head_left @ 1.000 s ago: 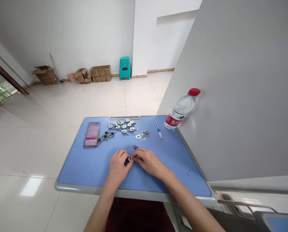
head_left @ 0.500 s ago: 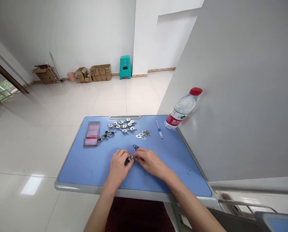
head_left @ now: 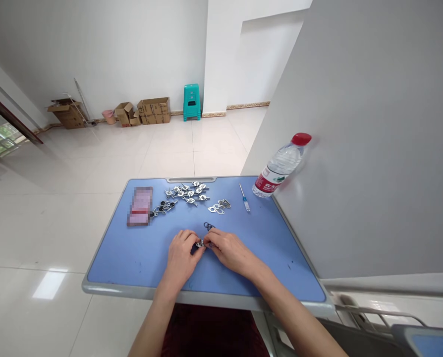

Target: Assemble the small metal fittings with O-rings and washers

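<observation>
I see the left hand (head_left: 180,252) and right hand (head_left: 229,247) both pinching a small metal part (head_left: 199,244), midway between the counter's (head_left: 132,258) side edges; its long axis I can't tell. Black rings (head_left: 208,226) lie just beyond the right fingertips, toward the far edge.

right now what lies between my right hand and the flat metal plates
In the head view, black rings lie between your right hand and the flat metal plates, nearer the hand.
</observation>
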### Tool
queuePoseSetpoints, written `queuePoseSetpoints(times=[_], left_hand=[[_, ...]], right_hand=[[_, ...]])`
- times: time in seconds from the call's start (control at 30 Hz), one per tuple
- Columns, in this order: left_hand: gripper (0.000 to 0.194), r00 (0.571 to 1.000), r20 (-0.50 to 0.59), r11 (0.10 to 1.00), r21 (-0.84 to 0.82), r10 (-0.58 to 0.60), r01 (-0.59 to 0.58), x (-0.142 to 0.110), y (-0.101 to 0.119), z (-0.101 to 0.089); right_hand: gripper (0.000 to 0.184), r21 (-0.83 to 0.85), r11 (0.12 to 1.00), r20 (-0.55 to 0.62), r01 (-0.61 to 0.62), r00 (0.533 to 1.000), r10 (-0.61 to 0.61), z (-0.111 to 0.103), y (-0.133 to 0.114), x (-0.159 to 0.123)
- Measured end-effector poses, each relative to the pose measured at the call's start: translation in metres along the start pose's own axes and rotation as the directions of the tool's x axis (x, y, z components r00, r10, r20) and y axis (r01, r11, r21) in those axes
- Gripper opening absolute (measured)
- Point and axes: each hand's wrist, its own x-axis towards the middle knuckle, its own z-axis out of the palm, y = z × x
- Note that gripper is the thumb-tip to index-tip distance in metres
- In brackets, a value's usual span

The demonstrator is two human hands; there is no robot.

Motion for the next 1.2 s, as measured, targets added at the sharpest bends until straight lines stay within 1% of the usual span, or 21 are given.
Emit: queuePoseSetpoints(times=[0.27, 0.53, 0.6, 0.77, 1.03, 1.1, 1.2], left_hand=[[0.007, 1.0, 0.001, 1.0, -0.011, -0.01, 0.01, 0.001, 0.001, 0.0], [0.01, 1.0, 0.013, 1.0, -0.014, -0.013, 0.013, 0.0, 0.0, 0.001], [0.01, 1.0, 0.012, 1.0, -0.013, -0.009, 0.009, 0.0, 0.0, 0.001], [0.009, 1.0, 0.009, 1.0, -0.003, -0.015, 0.015, 0.0, 0.0, 0.001], [0.01, 1.0, -0.003, 1.0, -0.013, -0.006, 0.006, 0.0, -0.001, 0.003], [0.01, 1.0, -0.006, 1.0, -0.011, -0.011, 0.011, 0.0, -0.001, 0.003], [0.009, 1.0, -0.006, 1.0, -0.005, -0.015, 0.015, 0.0, -0.001, 0.003]], right_hand=[[0.023, -0.075, 0.997, -0.03, 0.002, 1.0, -0.004, 0.002, 0.004, 0.001], [0.02, -0.281, 0.956, 0.011, 0.087, 0.996, -0.088, 0.001, 0.001, -0.003], [0.022, -0.303, 0.947, 0.006, 0.106, 0.994, -0.109, 0.001, 0.0, -0.003], [0.024, -0.304, 0.945, -0.004, 0.124, 0.991, -0.131, 0.0, -0.002, -0.003], [0.024, -0.363, 0.917, 0.019, 0.165, 0.985, -0.17, 0.0, -0.006, -0.002], [0.027, -0.339, 0.927, 0.004, 0.162, 0.985, -0.171, 0.0, -0.005, -0.001], [0.029, -0.241, 0.96, -0.036, 0.144, 0.987, -0.158, 0.0, -0.001, -0.002]])
